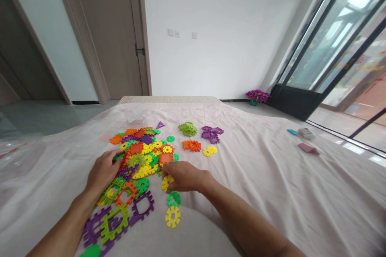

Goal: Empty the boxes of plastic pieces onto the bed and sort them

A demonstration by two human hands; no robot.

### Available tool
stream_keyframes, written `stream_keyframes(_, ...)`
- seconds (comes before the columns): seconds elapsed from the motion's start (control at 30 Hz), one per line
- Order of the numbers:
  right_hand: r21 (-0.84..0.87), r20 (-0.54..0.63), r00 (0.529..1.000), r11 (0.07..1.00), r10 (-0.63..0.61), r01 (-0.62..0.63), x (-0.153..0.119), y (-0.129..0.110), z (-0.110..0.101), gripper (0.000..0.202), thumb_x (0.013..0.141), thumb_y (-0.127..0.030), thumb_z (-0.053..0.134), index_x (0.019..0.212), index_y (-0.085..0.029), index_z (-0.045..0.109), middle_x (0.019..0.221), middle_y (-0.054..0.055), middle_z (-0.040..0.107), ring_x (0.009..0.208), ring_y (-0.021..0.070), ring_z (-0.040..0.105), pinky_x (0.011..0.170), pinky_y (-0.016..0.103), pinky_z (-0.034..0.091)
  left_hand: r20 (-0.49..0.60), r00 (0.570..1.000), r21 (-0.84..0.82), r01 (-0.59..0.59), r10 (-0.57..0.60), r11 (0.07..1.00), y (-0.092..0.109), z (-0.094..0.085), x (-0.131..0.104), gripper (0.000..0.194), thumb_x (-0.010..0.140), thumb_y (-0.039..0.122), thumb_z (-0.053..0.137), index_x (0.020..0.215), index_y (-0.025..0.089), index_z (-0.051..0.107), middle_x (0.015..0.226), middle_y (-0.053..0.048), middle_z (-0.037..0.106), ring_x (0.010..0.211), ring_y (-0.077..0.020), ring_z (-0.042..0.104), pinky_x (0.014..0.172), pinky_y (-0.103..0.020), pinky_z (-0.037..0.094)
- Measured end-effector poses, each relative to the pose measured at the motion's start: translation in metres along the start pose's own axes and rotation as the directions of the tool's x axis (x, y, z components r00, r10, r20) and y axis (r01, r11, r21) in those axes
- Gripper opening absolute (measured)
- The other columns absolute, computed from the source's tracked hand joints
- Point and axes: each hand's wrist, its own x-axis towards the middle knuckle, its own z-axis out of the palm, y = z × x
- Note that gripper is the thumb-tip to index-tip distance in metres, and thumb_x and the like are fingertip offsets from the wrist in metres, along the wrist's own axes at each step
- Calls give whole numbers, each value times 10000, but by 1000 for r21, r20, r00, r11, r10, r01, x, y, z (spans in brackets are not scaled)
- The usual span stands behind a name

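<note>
A heap of plastic interlocking pieces (147,158) lies on the cloth, mixing notched discs and square frames in yellow, green, orange and purple. At its left edge rests my left hand (104,170), thumb and forefinger apart, touching orange and green pieces; its other fingers are partly hidden. My right hand (185,176) is closed at the heap's right side, with its fingers on a yellow notched disc (167,184). Just below that hand lie a green disc (174,198) and another yellow disc (173,217). Purple frames (143,204) and a lime frame (114,223) spread toward me.
Beyond my right hand sit small groups: lime pieces (187,129), purple pieces (212,134), orange pieces (191,145) and yellow discs (210,151). A pale cloth (256,168) covers the surface in folds. At far right are a white object (306,133) and a pink item (309,148). Clear plastic (18,152) lies left.
</note>
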Motion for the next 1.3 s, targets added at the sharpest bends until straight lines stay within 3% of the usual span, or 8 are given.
stream_keyframes(0.13, 41, 14, 1000, 999, 24, -24, 0, 16, -11, 320, 754, -357, 804, 1021, -231, 680, 926, -11, 696, 812, 160, 606, 595, 228, 311, 3, 1000, 4, -4, 4, 1000, 0, 0, 0, 466, 898, 439, 431, 1211, 200, 681, 1288, -118, 662, 1194, -292, 607, 1044, -408, 459)
stream_keyframes(0.27, -26, -109, 981, 986, 159, -163, -9, 47, -31, 315, 725, -321, 821, 1000, -223, 701, 957, 7, 710, 839, 175, 618, 611, 235, 314, -3, 1000, 9, -11, 11, 1000, 0, 0, 0, 459, 902, 445, 426, 1205, 209, 678, 1275, -116, 670, 1178, -288, 614, 1037, -411, 460)
stream_keyframes(0.57, -138, -259, 792, 790, 553, -597, -43, 99, -64, 293, 745, -209, 762, 1037, -200, 734, 1090, 100, 720, 986, 261, 655, 709, 284, 408, -1, 1000, 18, -2, 2, 1000, 2, -1, 0, 455, 899, 439, 428, 1205, 214, 678, 1282, -110, 669, 1187, -285, 611, 1039, -400, 458)
stream_keyframes(0.63, -112, -292, 815, 828, 500, -549, -38, 94, -61, 212, 802, -219, 721, 1013, -198, 735, 1043, 89, 727, 962, 241, 660, 717, 279, 413, -8, 1000, 19, -6, 6, 1000, 2, -1, 1, 460, 893, 445, 431, 1199, 213, 684, 1271, -106, 677, 1182, -281, 618, 1031, -388, 465)
stream_keyframes(0.77, 12, -313, 916, 966, 250, -259, -13, 66, -36, 230, 900, -322, 669, 1095, -205, 698, 1049, 62, 717, 916, 186, 655, 752, 257, 429, -6, 1000, 17, -5, 5, 1000, 2, -1, 0, 471, 895, 455, 426, 1194, 206, 691, 1277, -111, 674, 1180, -288, 622, 1031, -396, 469)
stream_keyframes(0.87, 35, -368, 916, 987, 157, -155, 5, 46, -10, 402, 959, -435, 600, 1291, -208, 599, 1228, 104, 653, 992, 200, 641, 811, 279, 440, -12, 1000, 6, -6, 6, 1000, 1, -1, 0, 469, 892, 452, 436, 1201, 208, 690, 1284, -110, 671, 1183, -294, 620, 1034, -403, 469)
stream_keyframes(1.0, -21, -337, 937, 995, 87, -99, 17, 37, 12, 473, 935, -509, 625, 1278, -185, 593, 1195, 120, 646, 1050, 236, 603, 828, 305, 425, -6, 1000, -1, 4, -4, 1000, 1, -1, 0, 462, 890, 434, 438, 1203, 201, 686, 1290, -113, 663, 1199, -300, 606, 1051, -415, 454)
stream_keyframes(1.3, 86, -434, 892, 991, 127, -100, 20, 60, 18, 532, 930, -493, 641, 1363, -197, 555, 1257, 113, 647, 1145, 236, 591, 933, 314, 431, 2, 1000, -4, -2, 2, 1000, 0, 0, 1, 462, 900, 439, 435, 1217, 204, 676, 1289, -110, 659, 1198, -289, 603, 1050, -404, 451)
